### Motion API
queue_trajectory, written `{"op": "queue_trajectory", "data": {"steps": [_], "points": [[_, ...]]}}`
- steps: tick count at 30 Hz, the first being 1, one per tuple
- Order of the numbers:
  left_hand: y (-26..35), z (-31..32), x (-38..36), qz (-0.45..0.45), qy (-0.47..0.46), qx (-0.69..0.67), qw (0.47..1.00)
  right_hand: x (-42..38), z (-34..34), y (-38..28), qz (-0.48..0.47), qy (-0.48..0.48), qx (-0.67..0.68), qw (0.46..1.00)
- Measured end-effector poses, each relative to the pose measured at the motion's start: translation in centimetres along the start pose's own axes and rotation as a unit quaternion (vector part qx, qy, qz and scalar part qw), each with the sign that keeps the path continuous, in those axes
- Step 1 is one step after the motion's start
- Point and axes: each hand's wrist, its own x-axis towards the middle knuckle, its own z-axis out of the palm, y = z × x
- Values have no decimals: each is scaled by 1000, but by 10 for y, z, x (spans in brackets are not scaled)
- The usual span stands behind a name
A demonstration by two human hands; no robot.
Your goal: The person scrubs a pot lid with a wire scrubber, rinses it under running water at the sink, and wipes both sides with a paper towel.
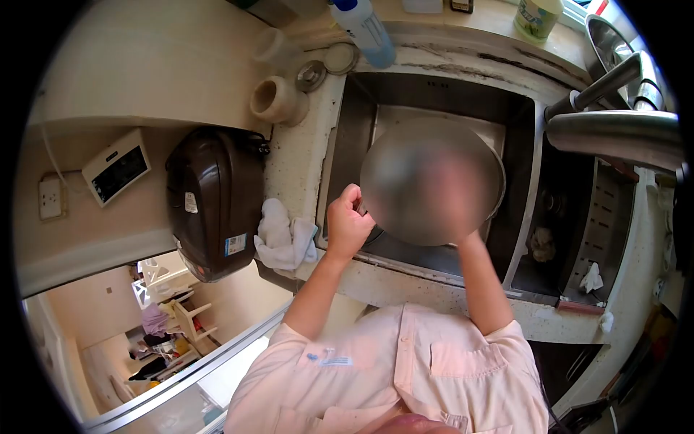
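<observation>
A round metal pan (pixel 405 206) is over the large sink basin (pixel 354 98), its inside heavily blurred. On the pan's left side, my left hand (pixel 350 223) is closed around what looks like its handle. My right hand (pixel 454 195) reaches over the pan from the front right. Blur covers its fingers, so I cannot make out their pose or anything in them.
A steel faucet (pixel 614 134) juts in from the right above the smaller basin (pixel 553 210). Left of the sink are a folded white cloth (pixel 282 235), a dark brown appliance (pixel 217 202) and a beige jar (pixel 278 101). A blue-capped bottle (pixel 365 32) stands behind.
</observation>
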Motion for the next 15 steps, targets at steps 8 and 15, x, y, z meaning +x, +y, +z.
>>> {"op": "queue_trajectory", "data": {"steps": [8,15], "points": [[17,-9,-14,9,-7,-9,1000,19,41,-41,-68,14,-143,987],[11,-14,-8,20,-11,-12,1000,7,47,-98,-103,-10,-138,985]]}}
